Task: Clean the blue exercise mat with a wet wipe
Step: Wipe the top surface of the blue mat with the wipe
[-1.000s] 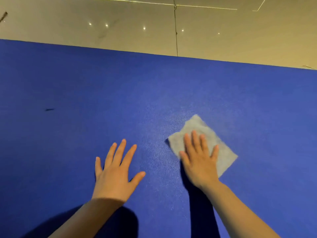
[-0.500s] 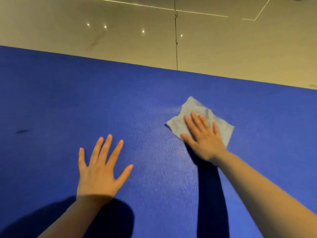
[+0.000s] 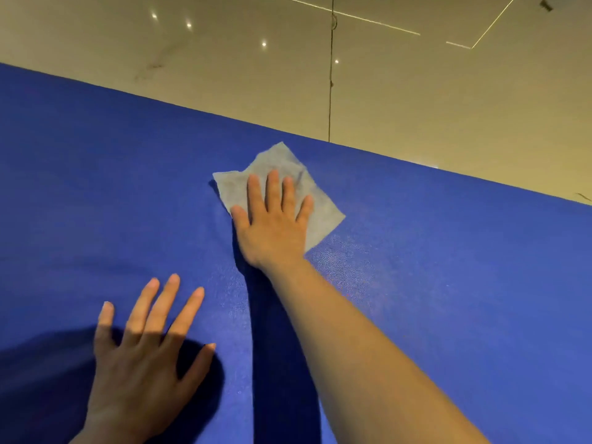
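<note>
Head view shows my right hand [image 3: 272,225] flat, fingers straight, pressing the wet wipe [image 3: 282,190] onto the blue exercise mat [image 3: 448,283] near its far edge; my left hand [image 3: 141,363] lies spread on the mat nearer me. I'd keep the palm pressure even and overlap strokes so the wipe doesn't bunch.

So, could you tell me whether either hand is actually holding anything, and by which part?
Nothing is gripped. The right hand presses flat on the wet wipe's middle; the left hand rests on the mat.

We find no readable text, label, brand, number or sign anywhere, neither on the blue exercise mat [image 3: 448,283] nor on the wet wipe [image 3: 323,213].
</note>
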A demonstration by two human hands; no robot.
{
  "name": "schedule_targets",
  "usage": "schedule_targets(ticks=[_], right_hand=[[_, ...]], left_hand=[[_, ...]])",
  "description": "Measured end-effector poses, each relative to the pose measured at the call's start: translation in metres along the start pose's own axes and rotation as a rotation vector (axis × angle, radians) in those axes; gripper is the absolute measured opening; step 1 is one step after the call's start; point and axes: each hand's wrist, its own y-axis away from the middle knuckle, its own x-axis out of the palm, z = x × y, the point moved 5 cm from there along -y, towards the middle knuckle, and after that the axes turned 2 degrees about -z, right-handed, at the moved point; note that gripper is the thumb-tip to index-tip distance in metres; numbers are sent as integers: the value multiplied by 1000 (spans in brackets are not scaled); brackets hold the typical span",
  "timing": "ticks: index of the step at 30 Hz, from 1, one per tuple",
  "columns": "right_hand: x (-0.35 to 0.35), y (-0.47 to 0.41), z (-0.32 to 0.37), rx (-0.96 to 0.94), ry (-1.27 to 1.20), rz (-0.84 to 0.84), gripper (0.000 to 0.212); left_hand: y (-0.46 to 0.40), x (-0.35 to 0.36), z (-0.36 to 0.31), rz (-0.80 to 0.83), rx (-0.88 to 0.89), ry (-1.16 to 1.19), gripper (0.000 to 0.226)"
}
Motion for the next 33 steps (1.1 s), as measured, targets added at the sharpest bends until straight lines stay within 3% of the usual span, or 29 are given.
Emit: schedule_targets(ticks=[3, 5, 12, 16, 18, 23, 26, 29, 33], right_hand=[[-10, -23, -8, -134, 29, 76, 61], [-25, -42, -40, -123, 64, 99, 62], [-81, -66, -185, 419, -39, 14, 67], [-68, -64, -160, 544, -75, -83, 64], [-58, -68, -121, 470, -80, -91, 63], [-17, -60, 8, 0, 8, 13, 61], [1, -29, 47, -215, 27, 86, 60], [2, -6, 26, -224, 23, 47, 60], [-7, 19, -43, -4, 35, 15, 61]], left_hand=[[1, 2, 0, -11, 13, -23, 65], [0, 2, 3, -20, 1, -10, 65], [-5, -4, 1, -66, -1, 24, 59], [-5, -3, -1, -57, -4, 30, 58], [-5, -2, -1, -56, -3, 28, 57], [-4, 2, -1, -77, 18, -8, 60], [-2, 2, 0, -67, 32, -9, 57], [-3, 4, -1, -22, 12, -24, 62], [-4, 5, 0, 32, 7, -4, 61]])
